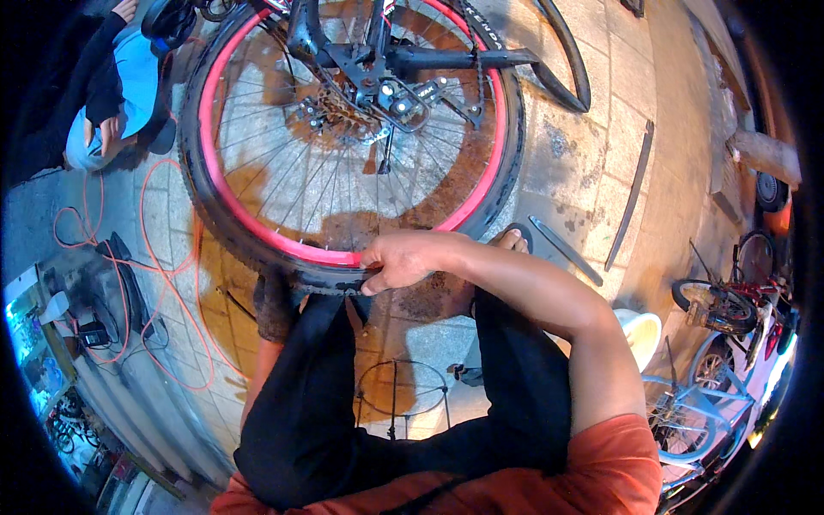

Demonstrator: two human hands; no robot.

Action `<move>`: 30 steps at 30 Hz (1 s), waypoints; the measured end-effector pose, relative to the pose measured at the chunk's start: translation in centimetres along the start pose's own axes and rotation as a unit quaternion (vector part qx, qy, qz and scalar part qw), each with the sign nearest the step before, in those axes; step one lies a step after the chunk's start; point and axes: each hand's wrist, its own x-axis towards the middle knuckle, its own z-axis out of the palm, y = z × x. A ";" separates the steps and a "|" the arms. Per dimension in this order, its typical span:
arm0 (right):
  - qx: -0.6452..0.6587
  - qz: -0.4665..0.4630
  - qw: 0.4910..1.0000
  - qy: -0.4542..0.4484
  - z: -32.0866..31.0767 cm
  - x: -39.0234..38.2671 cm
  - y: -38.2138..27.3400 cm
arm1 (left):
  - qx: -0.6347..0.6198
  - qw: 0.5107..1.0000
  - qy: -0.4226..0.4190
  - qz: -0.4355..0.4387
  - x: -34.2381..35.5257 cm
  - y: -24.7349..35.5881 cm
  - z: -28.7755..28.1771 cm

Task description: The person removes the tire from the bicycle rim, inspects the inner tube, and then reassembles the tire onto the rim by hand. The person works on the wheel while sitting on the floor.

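Note:
A bicycle wheel with a pink-red rim (210, 142) and a black tyre (193, 172) stands in front of me, still mounted on a dark frame (305, 39) with a sprocket cluster (343, 116) and a rear derailleur (416, 99). My right hand (403, 260) is closed over the near edge of the wheel, fingers on the rim and thumb against the tyre. Beyond my left knee, my left hand (276, 309) is in shadow beside the tyre's lower left. Its fingers do not show clearly.
Between my legs stands a round wire stand (403, 386). Dark strips (631, 197) and a loose tyre (579, 86) lie at right. An orange hose (146, 223) coils at left, near another person's hand (107, 133). A white bucket (642, 335) and bicycles (687, 403) are at right.

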 end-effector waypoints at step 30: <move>-0.141 -0.011 0.988 0.055 -0.1 -4.2 2.0 | -0.314 0.939 -0.081 -0.111 2.4 3.5 -2.2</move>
